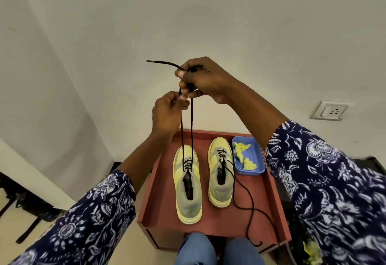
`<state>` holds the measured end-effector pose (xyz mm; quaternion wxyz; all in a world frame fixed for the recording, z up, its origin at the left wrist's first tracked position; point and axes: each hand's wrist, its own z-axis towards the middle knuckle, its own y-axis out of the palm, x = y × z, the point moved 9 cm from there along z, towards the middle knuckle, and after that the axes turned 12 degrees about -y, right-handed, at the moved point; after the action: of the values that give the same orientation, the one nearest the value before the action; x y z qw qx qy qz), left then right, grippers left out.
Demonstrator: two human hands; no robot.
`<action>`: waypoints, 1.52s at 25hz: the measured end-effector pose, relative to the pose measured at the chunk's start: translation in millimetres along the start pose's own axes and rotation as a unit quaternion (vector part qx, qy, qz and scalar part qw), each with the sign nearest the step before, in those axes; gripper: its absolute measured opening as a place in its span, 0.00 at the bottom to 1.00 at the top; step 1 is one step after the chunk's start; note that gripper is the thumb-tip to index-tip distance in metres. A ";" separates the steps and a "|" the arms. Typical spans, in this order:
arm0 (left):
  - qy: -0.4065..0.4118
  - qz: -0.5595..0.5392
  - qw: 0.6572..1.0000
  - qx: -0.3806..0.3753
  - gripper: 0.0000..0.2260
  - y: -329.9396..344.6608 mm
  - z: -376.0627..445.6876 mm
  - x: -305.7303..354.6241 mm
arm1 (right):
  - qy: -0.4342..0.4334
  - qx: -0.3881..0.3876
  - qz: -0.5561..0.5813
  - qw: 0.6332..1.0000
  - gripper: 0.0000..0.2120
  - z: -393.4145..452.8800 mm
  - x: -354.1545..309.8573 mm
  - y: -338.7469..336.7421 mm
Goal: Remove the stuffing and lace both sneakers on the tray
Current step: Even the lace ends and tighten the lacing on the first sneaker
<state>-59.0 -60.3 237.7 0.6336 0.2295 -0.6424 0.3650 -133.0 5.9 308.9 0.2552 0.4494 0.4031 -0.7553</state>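
both hands are raised high above the red tray [158,206], pulling up the two strands of a black lace [191,127] that runs down to the eyelets of the left sneaker [188,185]. the right hand [205,81] has a closed grip on the upper part of the lace, fingers curled round it, and one tipped end sticks out to the left past its knuckles. the left hand [167,112], just below and touching the right one's fingertips, pinches one of the strands in a closed grip as well.

the left sneaker, yellow and grey, stands on the tray with its toe pointing away from the person; only its lower eyelets are laced. the right sneaker [220,173] stands beside it, apart, laced too, with loose lace ends [246,204] trailing over the tray floor and past its near edge. a blue container [258,160] sits at the tray's far right corner, just beside the right sneaker, holding crumpled yellow stuffing [243,154]. both sleeves are dark blue with a white floral print. a wall socket [332,110] shows at right.
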 end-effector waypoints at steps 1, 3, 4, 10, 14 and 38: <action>0.000 -0.001 1.000 0.010 0.07 -3.1 1.3 6.3 | 0.003 0.014 0.003 1.000 0.06 1.8 -3.3 -3.0; 0.000 -0.002 1.000 0.024 0.07 -8.2 4.4 18.7 | 0.007 0.055 0.013 0.998 0.09 6.3 -9.4 -10.6; 0.000 -0.005 1.000 0.027 0.07 -9.8 6.3 25.0 | 0.005 0.075 0.019 0.997 0.11 8.4 -12.9 -14.7; -0.050 -0.079 0.996 0.014 0.07 -11.1 16.5 56.3 | -0.016 0.154 -0.028 0.988 0.16 14.2 -35.9 -38.1; -0.042 -0.081 0.996 0.019 0.06 -14.8 25.2 79.9 | -0.028 0.179 -0.074 0.981 0.06 14.8 -53.7 -51.6; -0.009 -0.052 0.998 0.045 0.03 -22.3 37.7 128.2 | -0.040 0.243 -0.177 0.953 0.05 21.2 -70.8 -75.9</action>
<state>-78.2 -81.5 370.2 0.6347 0.2939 -0.6186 0.3579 -166.8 31.1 406.1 0.0167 0.3889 0.2697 -0.8808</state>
